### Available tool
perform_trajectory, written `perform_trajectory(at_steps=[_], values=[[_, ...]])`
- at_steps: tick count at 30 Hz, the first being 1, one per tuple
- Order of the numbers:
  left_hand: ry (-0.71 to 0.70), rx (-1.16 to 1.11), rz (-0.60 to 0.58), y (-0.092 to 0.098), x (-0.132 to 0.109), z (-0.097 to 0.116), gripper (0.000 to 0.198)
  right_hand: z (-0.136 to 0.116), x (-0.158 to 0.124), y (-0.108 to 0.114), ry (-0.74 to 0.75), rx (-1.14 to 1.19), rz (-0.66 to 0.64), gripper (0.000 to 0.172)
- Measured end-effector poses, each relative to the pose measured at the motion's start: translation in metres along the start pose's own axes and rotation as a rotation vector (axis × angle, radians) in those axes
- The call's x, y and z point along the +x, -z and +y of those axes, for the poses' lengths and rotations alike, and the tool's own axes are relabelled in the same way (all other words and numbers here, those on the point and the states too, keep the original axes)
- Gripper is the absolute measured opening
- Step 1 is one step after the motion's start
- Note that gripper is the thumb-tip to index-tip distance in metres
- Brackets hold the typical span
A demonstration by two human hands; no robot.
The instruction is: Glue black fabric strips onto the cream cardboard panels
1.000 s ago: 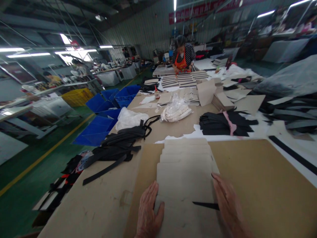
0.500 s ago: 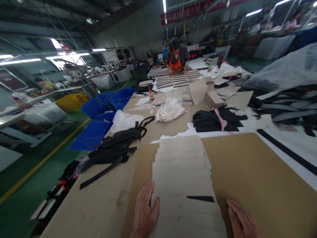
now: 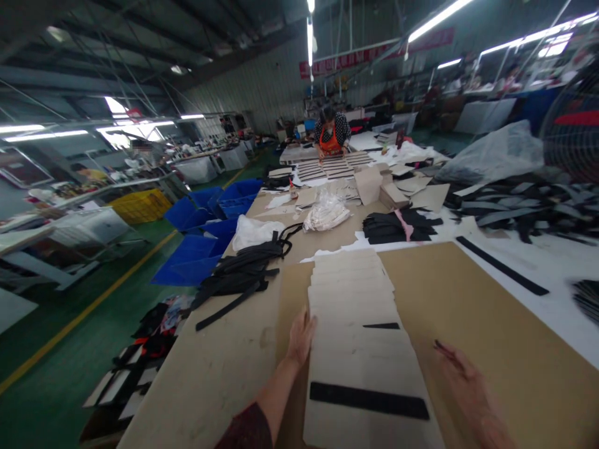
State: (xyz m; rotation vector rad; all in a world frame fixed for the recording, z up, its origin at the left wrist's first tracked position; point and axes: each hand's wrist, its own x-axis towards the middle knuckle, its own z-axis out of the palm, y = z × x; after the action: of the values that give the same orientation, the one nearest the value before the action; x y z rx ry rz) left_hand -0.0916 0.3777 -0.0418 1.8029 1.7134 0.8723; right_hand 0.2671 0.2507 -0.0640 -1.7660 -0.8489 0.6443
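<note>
Overlapping beige card pieces lie in a long row running away from me. Across the near pieces lies a black strip, and a thin black sliver shows farther up between pieces. My left hand rests along the left edge of the row, fingers stretched forward and not wrapped round anything. My right hand is apart from the row, over the brown board on the right. Its fingers are extended and slightly blurred; the fingertips look dark, and I see nothing clearly held.
Black strips lie in a heap on the left, near blue bins. Ahead are a clear plastic bag and a tied black bundle. A co-worker stands at the far end. A fan is at right.
The view has shifted and shows more of the near row, with the black strip across it now visible. Both hands appear farther forward, the left one still at the row's left edge.
</note>
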Motion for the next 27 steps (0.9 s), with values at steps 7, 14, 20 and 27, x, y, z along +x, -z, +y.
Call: perform_trajectory(at_steps=[7, 14, 20, 27], values=[[0.114, -0.175, -0.038, 0.145, -0.063, -0.052, 0.052, -0.046, -0.217, -0.011, -0.317, 0.06, -0.459, 0.05], [0.522, 0.151, 0.235, 0.324, -0.26, -0.177, 0.056, -0.056, -0.358, -0.088, -0.315, 0.004, -0.747, 0.05], [0.556, 0.289, 0.216, 0.304, -0.356, -0.211, 0.063, -0.087, -0.37, -0.142, 0.064, -0.196, -0.672, 0.049], [0.497, 0.402, 0.274, 0.262, -0.365, -0.198, 0.071, -0.105, -0.383, -0.174, 0.097, -0.242, -0.562, 0.049]])
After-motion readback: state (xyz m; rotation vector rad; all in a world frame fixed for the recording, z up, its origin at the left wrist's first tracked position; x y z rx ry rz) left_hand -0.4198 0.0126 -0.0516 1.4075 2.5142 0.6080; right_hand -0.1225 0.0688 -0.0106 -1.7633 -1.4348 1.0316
